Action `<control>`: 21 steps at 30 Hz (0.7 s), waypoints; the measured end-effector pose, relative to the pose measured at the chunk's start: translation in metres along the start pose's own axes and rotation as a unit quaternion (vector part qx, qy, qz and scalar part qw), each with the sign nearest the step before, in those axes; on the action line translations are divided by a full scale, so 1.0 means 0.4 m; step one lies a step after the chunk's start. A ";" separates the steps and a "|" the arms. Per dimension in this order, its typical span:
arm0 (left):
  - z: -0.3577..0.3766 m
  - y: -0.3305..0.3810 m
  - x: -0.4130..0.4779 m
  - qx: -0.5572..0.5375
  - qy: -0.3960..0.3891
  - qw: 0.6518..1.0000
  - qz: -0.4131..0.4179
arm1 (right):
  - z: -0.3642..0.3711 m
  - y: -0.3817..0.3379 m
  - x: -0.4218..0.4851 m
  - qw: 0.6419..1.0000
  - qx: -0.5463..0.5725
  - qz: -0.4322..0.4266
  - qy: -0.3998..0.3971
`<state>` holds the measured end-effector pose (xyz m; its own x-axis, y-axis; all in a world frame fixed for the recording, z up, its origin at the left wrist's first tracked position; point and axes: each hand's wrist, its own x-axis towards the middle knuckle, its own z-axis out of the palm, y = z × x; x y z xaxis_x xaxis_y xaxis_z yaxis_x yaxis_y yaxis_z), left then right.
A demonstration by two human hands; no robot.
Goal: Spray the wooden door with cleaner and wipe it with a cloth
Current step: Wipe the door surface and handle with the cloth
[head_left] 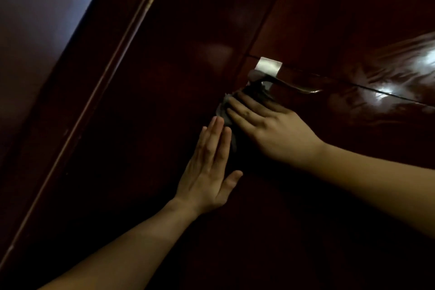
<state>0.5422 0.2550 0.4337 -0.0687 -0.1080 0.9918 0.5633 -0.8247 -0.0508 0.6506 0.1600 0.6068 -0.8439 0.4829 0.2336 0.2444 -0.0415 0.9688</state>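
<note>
Under both palms spreads the dark wooden door (164,66), glossy and dim. Right hand (266,129) lies flat, fingers extended, pressing the grey cloth (224,110) against the wood. Left hand (207,172), fingers straight and together, rests open beside it. Just beyond the right fingertips sits the metal handle (282,77).

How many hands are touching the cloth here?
2. The right hand lies flat on the cloth below the door handle; the left hand touches its lower edge with its fingertips.
</note>
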 end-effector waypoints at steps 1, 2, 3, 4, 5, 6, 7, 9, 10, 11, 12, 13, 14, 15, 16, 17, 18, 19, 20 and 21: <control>0.000 -0.002 0.000 0.000 -0.003 1.000 0.004 | 0.009 -0.010 0.001 1.000 0.022 0.014 -0.005; 0.000 -0.004 0.000 0.000 -0.004 1.000 0.007 | 0.012 -0.018 0.000 0.999 0.036 0.019 -0.011; 0.000 -0.004 -0.002 -0.001 -0.007 1.000 0.010 | 0.015 -0.027 -0.005 0.999 0.040 0.017 -0.016; 0.000 -0.005 0.000 -0.002 -0.010 1.000 0.013 | 0.017 -0.033 -0.012 0.999 0.037 0.007 -0.021; -0.001 -0.004 0.002 -0.003 -0.017 1.000 0.014 | 0.021 -0.040 -0.023 0.999 0.035 -0.005 -0.024; -0.004 -0.003 0.003 -0.006 -0.024 1.000 0.011 | 0.025 -0.048 -0.036 0.999 0.037 -0.013 -0.027; -0.010 -0.001 0.009 -0.009 -0.031 0.999 0.007 | 0.024 -0.052 -0.047 0.999 0.040 -0.018 -0.031; -0.020 0.010 0.016 -0.033 -0.051 0.998 -0.009 | 0.021 -0.070 -0.077 0.997 0.053 -0.017 -0.046; -0.024 0.016 0.019 -0.059 -0.055 0.997 -0.019 | 0.020 -0.080 -0.094 0.997 0.056 -0.013 -0.056; -0.028 0.023 0.021 -0.096 -0.053 0.993 -0.036 | 0.019 -0.094 -0.112 0.996 0.057 -0.008 -0.066; -0.033 0.028 0.025 -0.138 -0.042 0.988 -0.058 | 0.016 -0.108 -0.124 0.996 0.059 -0.006 -0.071; -0.036 0.033 0.027 -0.176 -0.029 0.981 -0.081 | 0.014 -0.126 -0.137 0.995 0.065 -0.006 -0.072; -0.040 0.035 0.032 -0.204 -0.012 0.974 -0.103 | 0.014 -0.144 -0.145 0.995 0.073 -0.009 -0.068; -0.047 0.037 0.033 -0.222 -0.001 0.967 -0.126 | 0.016 -0.171 -0.155 0.995 0.078 -0.017 -0.068; -0.055 0.039 0.035 -0.234 0.003 0.960 -0.151 | 0.022 -0.202 -0.164 0.994 0.081 -0.029 -0.069; -0.064 0.042 0.038 -0.244 -0.002 0.954 -0.175 | 0.030 -0.241 -0.174 0.993 0.084 -0.044 -0.072; -0.072 0.046 0.037 -0.250 -0.016 0.948 -0.194 | 0.038 -0.292 -0.188 0.991 0.093 -0.059 -0.074; -0.080 0.048 0.033 -0.254 -0.026 0.945 -0.205 | 0.042 -0.351 -0.200 0.988 0.106 -0.077 -0.082; -0.087 0.051 0.026 -0.255 -0.032 0.943 -0.212 | 0.042 -0.412 -0.210 0.982 0.126 -0.097 -0.105; -0.091 0.054 0.017 -0.257 -0.038 0.941 -0.217 | 0.039 -0.476 -0.218 0.972 0.151 -0.117 -0.139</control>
<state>0.5238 0.2162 0.4351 -0.1304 0.3240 0.9370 0.0215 -0.9439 0.3294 0.6849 0.1394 0.4009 -0.7424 0.6671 -0.0614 0.2260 0.3356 0.9145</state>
